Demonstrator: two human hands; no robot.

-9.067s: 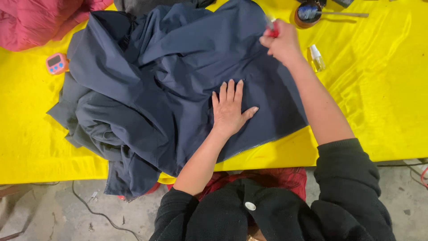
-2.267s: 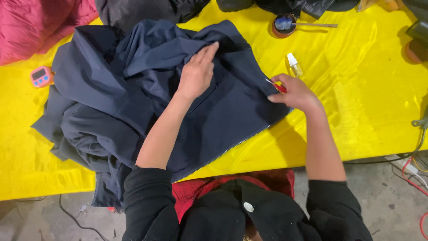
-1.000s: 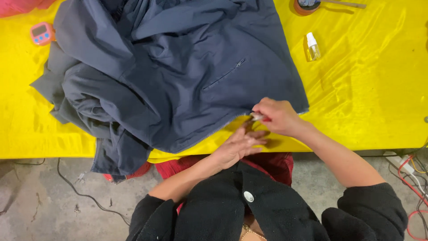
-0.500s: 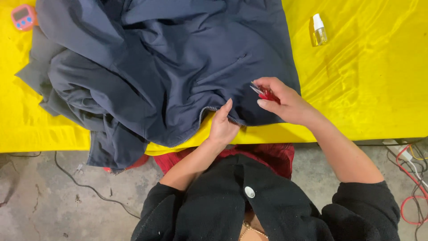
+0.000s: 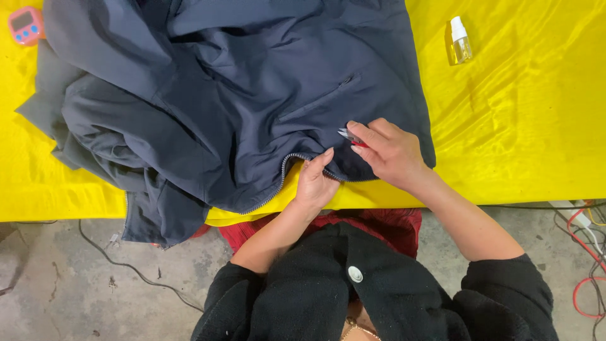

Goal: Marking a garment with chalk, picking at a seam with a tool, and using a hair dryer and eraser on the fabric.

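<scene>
1. While the person leans over the near edge of the yellow table [image 5: 524, 158], the left hand [image 5: 315, 183] lies at lower centre of the frame, fingers curled down onto the zipper edge [image 5: 284, 170] of the dark navy jacket [image 5: 252, 95], pinching the hem rather than pressing flat.
2. Just right of it, the right hand [image 5: 394, 151] is closed around small red-handled thread snips [image 5: 349, 136], blades pointing left onto the fabric beside the zipper.
3. Compared with a couple of seconds ago, both hands have come down from the middle of the garment to its lower hem; half a second ago the left hand was only arriving there, and it now has the edge lifted.
4. To my eye that means the upper panel has been gone over and the trimming has moved to the zipper seam.
5. Across most of the upper left and centre of the frame the jacket lies heaped, one fold hanging off the table edge at lower left.
6. A pink timer [image 5: 25, 26] sits at upper left, a small spray bottle [image 5: 459, 43] at upper right, both well apart from the hands.
</scene>
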